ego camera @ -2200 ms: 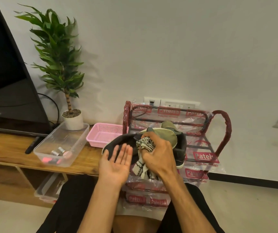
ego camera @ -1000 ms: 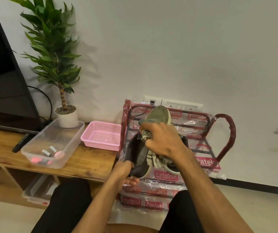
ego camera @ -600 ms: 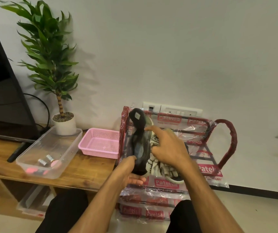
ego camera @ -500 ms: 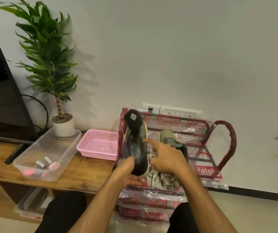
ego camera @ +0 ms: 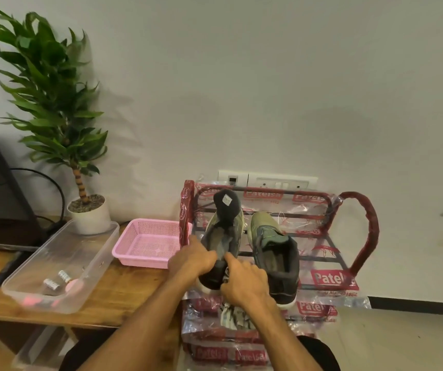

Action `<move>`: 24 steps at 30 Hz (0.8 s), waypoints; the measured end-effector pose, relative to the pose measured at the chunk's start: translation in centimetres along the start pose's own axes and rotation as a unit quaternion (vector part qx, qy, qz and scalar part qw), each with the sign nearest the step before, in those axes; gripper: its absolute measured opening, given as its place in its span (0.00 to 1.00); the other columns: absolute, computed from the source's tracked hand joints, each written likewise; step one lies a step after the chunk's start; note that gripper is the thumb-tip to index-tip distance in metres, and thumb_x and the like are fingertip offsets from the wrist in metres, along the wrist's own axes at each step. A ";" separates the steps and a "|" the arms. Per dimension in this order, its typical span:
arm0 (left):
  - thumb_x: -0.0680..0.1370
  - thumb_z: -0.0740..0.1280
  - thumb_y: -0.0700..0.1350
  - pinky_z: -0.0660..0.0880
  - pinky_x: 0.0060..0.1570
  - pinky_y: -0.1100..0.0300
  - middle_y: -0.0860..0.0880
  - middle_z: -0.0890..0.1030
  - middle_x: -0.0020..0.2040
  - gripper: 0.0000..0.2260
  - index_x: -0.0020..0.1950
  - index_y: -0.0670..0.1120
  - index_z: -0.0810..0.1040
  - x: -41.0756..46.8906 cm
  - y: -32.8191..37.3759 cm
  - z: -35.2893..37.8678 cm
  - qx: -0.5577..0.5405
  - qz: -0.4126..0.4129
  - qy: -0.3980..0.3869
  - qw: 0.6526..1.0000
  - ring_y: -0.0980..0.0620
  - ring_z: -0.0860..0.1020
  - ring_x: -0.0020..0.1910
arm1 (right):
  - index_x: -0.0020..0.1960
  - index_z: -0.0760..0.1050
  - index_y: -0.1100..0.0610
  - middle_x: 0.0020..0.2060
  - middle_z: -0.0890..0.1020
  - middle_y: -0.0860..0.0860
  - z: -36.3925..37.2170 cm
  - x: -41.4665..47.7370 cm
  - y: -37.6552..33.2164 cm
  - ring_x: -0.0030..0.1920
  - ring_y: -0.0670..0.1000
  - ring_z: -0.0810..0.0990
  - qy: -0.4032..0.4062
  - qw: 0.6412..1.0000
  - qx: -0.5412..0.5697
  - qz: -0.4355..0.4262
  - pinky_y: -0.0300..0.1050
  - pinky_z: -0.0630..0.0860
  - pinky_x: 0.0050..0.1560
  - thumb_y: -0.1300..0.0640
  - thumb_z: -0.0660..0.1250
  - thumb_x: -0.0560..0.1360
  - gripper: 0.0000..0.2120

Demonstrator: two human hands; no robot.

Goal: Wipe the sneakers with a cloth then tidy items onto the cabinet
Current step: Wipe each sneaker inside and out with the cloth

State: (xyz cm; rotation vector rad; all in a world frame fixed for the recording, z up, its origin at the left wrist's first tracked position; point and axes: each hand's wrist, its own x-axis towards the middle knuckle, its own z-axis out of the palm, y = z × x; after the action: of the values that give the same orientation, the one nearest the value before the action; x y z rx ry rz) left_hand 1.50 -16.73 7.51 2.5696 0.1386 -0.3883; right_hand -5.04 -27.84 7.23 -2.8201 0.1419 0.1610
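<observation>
Two sneakers lie side by side on the top shelf of the shoe rack [ego camera: 359, 236], toes toward the wall. My left hand [ego camera: 191, 259] grips the left sneaker [ego camera: 223, 236] at its heel. My right hand [ego camera: 244, 283] holds the cloth [ego camera: 232, 315] there, in front of the right sneaker [ego camera: 274, 253]. Left of the rack, the cabinet [ego camera: 124, 298] carries a mesh basket [ego camera: 145, 245], then a plastic tub [ego camera: 62, 266], with a potted plant [ego camera: 86, 212] behind the tub.

— Bright or dim?
— Middling, soft indoor light. It falls from left of the left hand [ego camera: 192, 259]: the plant [ego camera: 51, 84] throws a blurred shadow rightward on the wall [ego camera: 268, 76].
— Any glare?
— Small glints on the plastic wrap [ego camera: 322, 279] right of the right hand [ego camera: 244, 283]. The cloth [ego camera: 232, 317] under that hand lies in shade.
— Sharpness?
— The sneaker [ego camera: 225, 236] between the hands is fairly crisp. Leaves far up-left smear, and the edges bow.
</observation>
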 end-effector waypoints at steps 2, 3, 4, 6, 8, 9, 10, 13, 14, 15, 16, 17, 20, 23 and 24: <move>0.78 0.65 0.50 0.78 0.48 0.52 0.46 0.77 0.54 0.26 0.73 0.47 0.59 0.7 0.6 -0.5 0.048 0.066 0.079 0.994 0.46 0.80 0.49 | 0.65 0.66 0.49 0.58 0.80 0.54 0.2 0.3 0.2 0.58 0.59 0.79 -0.006 1.000 0.002 0.005 0.54 0.75 0.58 0.53 0.69 0.72 0.24; 0.78 0.66 0.47 0.78 0.51 0.51 0.45 0.76 0.57 0.28 0.74 0.48 0.57 1.1 0.9 -0.7 0.053 0.099 0.100 0.989 0.45 0.80 0.51 | 0.66 0.65 0.49 0.60 0.79 0.55 0.2 0.6 0.4 0.59 0.59 0.78 -0.009 1.000 0.002 0.008 0.55 0.75 0.59 0.53 0.69 0.72 0.25; 0.77 0.67 0.45 0.79 0.52 0.51 0.43 0.75 0.62 0.32 0.76 0.49 0.54 1.6 1.2 -1.0 0.056 0.128 0.110 0.984 0.44 0.80 0.53 | 0.68 0.63 0.48 0.63 0.77 0.55 0.1 0.8 0.5 0.61 0.59 0.78 -0.015 1.000 0.000 0.012 0.55 0.74 0.60 0.53 0.69 0.72 0.27; 0.76 0.70 0.42 0.79 0.51 0.53 0.42 0.69 0.71 0.41 0.80 0.52 0.46 3.3 1.8 -1.4 0.060 0.172 0.108 0.977 0.44 0.80 0.54 | 0.74 0.58 0.46 0.70 0.68 0.57 -0.4 1.4 0.8 0.63 0.60 0.76 -0.032 0.999 -0.007 0.018 0.56 0.72 0.61 0.54 0.70 0.72 0.35; 0.74 0.72 0.38 0.80 0.44 0.55 0.43 0.60 0.78 0.49 0.80 0.55 0.38 5.1 2.6 -1.9 0.064 0.204 0.075 0.974 0.46 0.81 0.49 | 0.77 0.52 0.43 0.75 0.59 0.58 -1.2 2.0 0.9 0.63 0.61 0.75 -0.049 0.998 -0.021 0.013 0.55 0.71 0.61 0.55 0.69 0.72 0.39; 0.73 0.72 0.37 0.81 0.42 0.56 0.43 0.56 0.79 0.52 0.79 0.56 0.35 5.9 3.0 -2.0 0.061 0.218 0.055 0.972 0.47 0.81 0.47 | 0.77 0.51 0.42 0.76 0.57 0.58 -1.5 2.4 1.0 0.64 0.62 0.75 -0.059 0.998 -0.026 0.010 0.55 0.71 0.61 0.55 0.69 0.73 0.40; 0.73 0.72 0.35 0.81 0.40 0.56 0.42 0.54 0.80 0.54 0.78 0.58 0.32 6.6 3.3 -2.1 0.047 0.228 0.036 0.972 0.48 0.81 0.45 | 0.78 0.50 0.43 0.77 0.56 0.57 -1.8 2.6 1.1 0.64 0.62 0.75 -0.070 0.997 -0.026 0.011 0.55 0.71 0.62 0.55 0.68 0.73 0.41; 0.73 0.70 0.30 0.75 0.32 0.62 0.40 0.55 0.79 0.55 0.76 0.61 0.30 7.9 4.0 -2.4 -0.026 0.250 0.008 0.968 0.53 0.80 0.43 | 0.79 0.47 0.46 0.79 0.52 0.55 -2.2 3.3 1.6 0.67 0.61 0.73 -0.090 0.996 -0.006 0.025 0.55 0.69 0.65 0.55 0.67 0.73 0.42; 0.73 0.70 0.29 0.76 0.35 0.63 0.40 0.56 0.79 0.55 0.77 0.61 0.32 8.0 4.2 -2.5 -0.044 0.253 0.003 0.967 0.52 0.80 0.50 | 0.79 0.47 0.47 0.79 0.52 0.53 -2.2 3.4 1.7 0.68 0.61 0.72 -0.093 0.995 0.006 0.031 0.54 0.68 0.66 0.55 0.67 0.73 0.42; 0.73 0.69 0.28 0.78 0.42 0.59 0.41 0.56 0.79 0.53 0.79 0.60 0.36 8.1 4.3 -2.6 -0.059 0.254 -0.002 0.965 0.47 0.78 0.60 | 0.79 0.47 0.47 0.79 0.53 0.52 -2.2 3.5 1.8 0.69 0.60 0.72 -0.095 0.995 0.019 0.037 0.54 0.68 0.66 0.55 0.66 0.72 0.42; 0.72 0.69 0.27 0.80 0.52 0.51 0.42 0.57 0.79 0.51 0.80 0.59 0.42 8.3 4.3 -2.6 -0.072 0.256 -0.004 0.964 0.43 0.72 0.68 | 0.79 0.47 0.47 0.79 0.54 0.51 -2.1 3.5 1.9 0.69 0.60 0.71 -0.096 0.994 0.032 0.043 0.54 0.68 0.67 0.55 0.65 0.72 0.41; 0.71 0.68 0.26 0.77 0.59 0.44 0.43 0.58 0.79 0.48 0.80 0.58 0.49 8.5 4.2 -2.6 -0.083 0.264 0.000 0.961 0.40 0.68 0.72 | 0.79 0.48 0.47 0.79 0.55 0.51 -2.1 3.6 2.1 0.70 0.59 0.71 -0.096 0.993 0.041 0.048 0.54 0.68 0.67 0.54 0.65 0.72 0.40; 0.70 0.67 0.26 0.73 0.64 0.41 0.46 0.66 0.73 0.34 0.72 0.51 0.67 8.8 3.2 -2.0 -0.103 0.291 0.034 0.950 0.41 0.68 0.70 | 0.79 0.48 0.47 0.78 0.60 0.50 -2.0 3.8 2.6 0.71 0.59 0.70 -0.104 0.991 0.059 0.063 0.54 0.67 0.68 0.53 0.65 0.72 0.40; 0.71 0.65 0.27 0.75 0.52 0.54 0.49 0.72 0.60 0.20 0.53 0.50 0.74 8.4 2.3 -1.1 -0.066 0.303 0.071 0.948 0.44 0.73 0.61 | 0.79 0.47 0.47 0.76 0.63 0.51 -2.1 3.8 2.5 0.71 0.59 0.69 -0.110 0.988 0.077 0.071 0.54 0.67 0.68 0.52 0.65 0.72 0.40; 0.71 0.65 0.27 0.72 0.47 0.58 0.51 0.72 0.57 0.18 0.49 0.50 0.73 8.3 2.1 -0.8 -0.050 0.305 0.084 0.947 0.45 0.75 0.58 | 0.79 0.47 0.47 0.77 0.63 0.51 -2.1 3.8 2.5 0.71 0.59 0.69 -0.111 0.988 0.080 0.073 0.54 0.67 0.68 0.52 0.65 0.72 0.41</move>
State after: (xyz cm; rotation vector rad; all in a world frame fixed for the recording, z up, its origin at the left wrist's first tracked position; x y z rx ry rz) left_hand 9.95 -17.89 6.71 2.3840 -0.5524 0.0705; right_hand -1.34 -31.13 7.97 -2.6089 0.2980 0.4717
